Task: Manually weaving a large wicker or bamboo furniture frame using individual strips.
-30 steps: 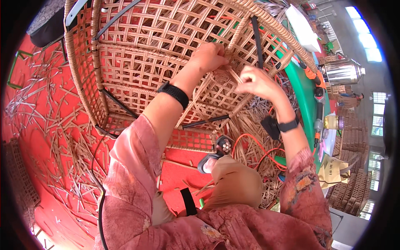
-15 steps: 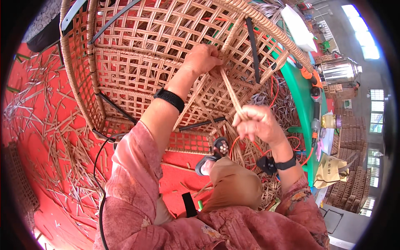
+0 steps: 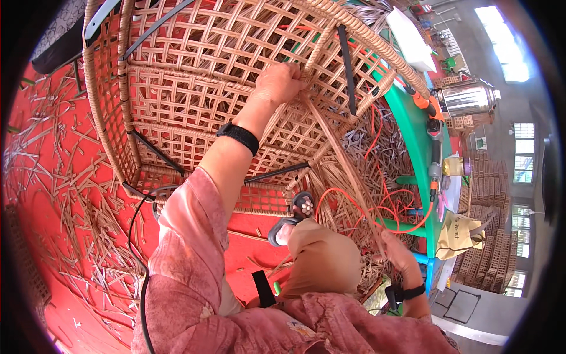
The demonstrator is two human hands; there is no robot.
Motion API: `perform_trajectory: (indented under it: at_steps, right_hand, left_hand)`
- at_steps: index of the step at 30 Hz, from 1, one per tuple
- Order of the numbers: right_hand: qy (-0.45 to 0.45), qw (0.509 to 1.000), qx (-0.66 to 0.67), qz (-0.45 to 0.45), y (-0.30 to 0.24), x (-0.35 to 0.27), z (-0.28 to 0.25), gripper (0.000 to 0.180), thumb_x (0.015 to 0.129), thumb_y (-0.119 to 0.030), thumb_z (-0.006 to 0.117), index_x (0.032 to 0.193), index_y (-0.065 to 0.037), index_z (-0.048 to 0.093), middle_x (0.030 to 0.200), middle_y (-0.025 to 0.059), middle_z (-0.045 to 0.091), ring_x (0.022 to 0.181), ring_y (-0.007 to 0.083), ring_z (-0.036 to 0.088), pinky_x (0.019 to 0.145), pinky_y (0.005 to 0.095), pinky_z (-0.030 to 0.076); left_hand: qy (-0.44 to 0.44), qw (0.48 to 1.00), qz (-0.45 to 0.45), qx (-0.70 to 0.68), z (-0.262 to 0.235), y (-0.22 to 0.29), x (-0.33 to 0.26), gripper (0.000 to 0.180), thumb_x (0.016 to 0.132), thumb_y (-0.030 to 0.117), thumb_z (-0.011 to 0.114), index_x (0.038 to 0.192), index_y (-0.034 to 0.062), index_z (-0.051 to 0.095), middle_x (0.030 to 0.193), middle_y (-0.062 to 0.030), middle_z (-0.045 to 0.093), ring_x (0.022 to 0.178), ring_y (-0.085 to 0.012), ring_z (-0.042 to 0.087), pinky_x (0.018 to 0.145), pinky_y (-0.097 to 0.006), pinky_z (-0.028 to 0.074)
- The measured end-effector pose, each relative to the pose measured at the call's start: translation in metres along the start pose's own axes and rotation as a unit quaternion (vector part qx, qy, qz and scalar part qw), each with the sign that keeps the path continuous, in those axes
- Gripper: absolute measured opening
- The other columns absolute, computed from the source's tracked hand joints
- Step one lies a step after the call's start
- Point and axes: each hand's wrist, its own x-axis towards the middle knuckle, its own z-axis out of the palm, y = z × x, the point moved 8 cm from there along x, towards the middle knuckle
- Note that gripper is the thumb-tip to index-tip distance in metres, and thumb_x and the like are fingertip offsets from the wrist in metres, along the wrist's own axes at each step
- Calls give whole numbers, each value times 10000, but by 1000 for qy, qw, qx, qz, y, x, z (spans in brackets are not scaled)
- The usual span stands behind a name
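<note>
The left hand presses on the woven chair frame while the right hand, down low by the knee, pinches 1 long cane strip pulled tight, so next it likely needs threading back through.

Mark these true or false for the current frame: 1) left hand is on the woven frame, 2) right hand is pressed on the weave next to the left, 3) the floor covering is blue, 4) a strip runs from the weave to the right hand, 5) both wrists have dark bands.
1) True: the left hand grips the woven rattan frame.
2) False: the right hand is low and away from the weave.
3) False: the floor mat is red, strewn with cut strips.
4) True: the rattan strip stretches from near the left hand down to the right hand.
5) True: dark bands show on both wrists.
</note>
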Motion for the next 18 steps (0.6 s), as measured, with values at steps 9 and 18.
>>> perform_trajectory:
  at_steps: [9,18]
  right_hand:
    - [31,930,-365,35,118,81,-77,348,894,-402,570,1035,-94,652,889,37,642,834,174,622,667,334,510]
    - [126,726,-332,-589,-286,124,173,364,896,-272,621,1153,-16,588,1001,188,666,897,297,657,778,387,509]
  left_hand:
    - [-24,999,10,-45,8,6,10,259,730,244,745,778,29,610,758,-142,634,718,-273,608,685,-373,483]
    - [-61,996,-17,-57,10,-15,8,275,711,304,761,812,67,663,810,-129,664,800,-279,647,739,-380,506]
